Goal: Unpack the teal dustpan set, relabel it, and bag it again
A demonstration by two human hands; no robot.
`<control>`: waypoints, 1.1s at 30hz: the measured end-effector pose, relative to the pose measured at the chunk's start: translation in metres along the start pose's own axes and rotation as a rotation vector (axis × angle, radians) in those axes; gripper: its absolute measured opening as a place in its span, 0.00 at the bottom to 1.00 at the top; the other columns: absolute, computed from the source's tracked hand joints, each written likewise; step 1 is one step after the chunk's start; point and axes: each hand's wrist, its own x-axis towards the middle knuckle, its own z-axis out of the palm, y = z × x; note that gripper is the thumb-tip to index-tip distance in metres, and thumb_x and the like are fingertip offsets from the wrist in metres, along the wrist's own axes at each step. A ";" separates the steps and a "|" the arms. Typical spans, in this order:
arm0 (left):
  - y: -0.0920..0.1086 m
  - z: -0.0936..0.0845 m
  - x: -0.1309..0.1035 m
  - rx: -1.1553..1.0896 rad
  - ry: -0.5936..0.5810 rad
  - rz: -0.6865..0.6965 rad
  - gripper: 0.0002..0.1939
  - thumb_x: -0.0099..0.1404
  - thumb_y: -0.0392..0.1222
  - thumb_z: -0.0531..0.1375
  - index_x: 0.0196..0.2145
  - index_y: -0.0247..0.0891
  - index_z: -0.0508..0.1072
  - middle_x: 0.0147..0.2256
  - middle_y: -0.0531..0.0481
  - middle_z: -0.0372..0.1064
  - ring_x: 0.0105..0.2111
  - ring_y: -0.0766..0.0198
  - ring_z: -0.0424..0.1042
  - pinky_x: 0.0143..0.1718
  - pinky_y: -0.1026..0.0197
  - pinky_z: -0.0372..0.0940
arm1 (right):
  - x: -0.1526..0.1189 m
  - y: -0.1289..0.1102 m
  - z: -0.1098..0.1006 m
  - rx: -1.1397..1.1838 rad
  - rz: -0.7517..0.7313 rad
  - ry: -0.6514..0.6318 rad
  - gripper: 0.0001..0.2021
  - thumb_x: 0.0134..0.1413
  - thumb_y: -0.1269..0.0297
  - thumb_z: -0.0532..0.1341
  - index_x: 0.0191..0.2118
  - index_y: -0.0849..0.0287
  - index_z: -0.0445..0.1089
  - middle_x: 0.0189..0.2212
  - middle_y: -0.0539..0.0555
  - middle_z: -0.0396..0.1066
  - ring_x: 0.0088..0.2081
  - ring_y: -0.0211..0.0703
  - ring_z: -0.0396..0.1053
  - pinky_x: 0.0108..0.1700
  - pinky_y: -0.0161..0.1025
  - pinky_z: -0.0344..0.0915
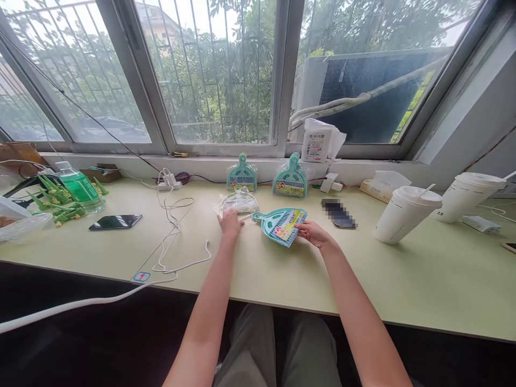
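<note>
A teal mini dustpan and brush set with a yellow printed card is tilted above the table, its handle pointing left. My right hand grips it by the card and lower edge, fingers closed. To its left, my left hand reaches onto crinkled clear plastic wrapping, thumb apart from the fingers; the fingertips are partly hidden in the plastic. Behind, two more teal dustpan sets in clear wrapping, one on the left and one on the right, stand against the window ledge.
A white cable and black phone lie at left, near a green-labelled bottle. At right are a partly blurred phone, two lidded white cups and a tissue box. A power strip sits behind.
</note>
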 end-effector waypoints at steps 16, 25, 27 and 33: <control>0.004 0.001 -0.003 0.144 -0.013 -0.018 0.16 0.65 0.39 0.50 0.43 0.35 0.74 0.46 0.34 0.68 0.45 0.50 0.70 0.44 0.52 0.65 | 0.004 0.013 0.011 0.081 -0.017 -0.028 0.09 0.42 0.76 0.67 0.34 0.67 0.73 0.37 0.62 0.76 0.36 0.45 0.75 0.37 0.36 0.75; 0.013 -0.010 -0.015 -0.048 0.356 0.035 0.20 0.68 0.40 0.44 0.39 0.39 0.76 0.59 0.45 0.56 0.57 0.50 0.56 0.40 0.52 0.69 | -0.007 0.001 0.027 0.019 -0.100 -0.123 0.12 0.43 0.73 0.66 0.38 0.64 0.73 0.38 0.60 0.76 0.38 0.46 0.75 0.40 0.39 0.74; 0.014 -0.013 -0.016 -0.098 0.382 0.018 0.19 0.68 0.40 0.44 0.41 0.39 0.75 0.58 0.45 0.58 0.56 0.51 0.57 0.41 0.52 0.69 | -0.009 -0.001 0.030 0.010 -0.110 -0.146 0.12 0.43 0.73 0.66 0.38 0.64 0.73 0.39 0.60 0.76 0.38 0.46 0.75 0.41 0.41 0.74; 0.023 -0.015 -0.020 -0.154 0.390 0.104 0.19 0.68 0.40 0.45 0.42 0.41 0.75 0.59 0.50 0.57 0.60 0.53 0.51 0.46 0.52 0.67 | -0.002 0.007 0.041 0.123 -0.179 0.099 0.09 0.42 0.74 0.66 0.34 0.62 0.71 0.35 0.56 0.76 0.36 0.43 0.75 0.43 0.42 0.74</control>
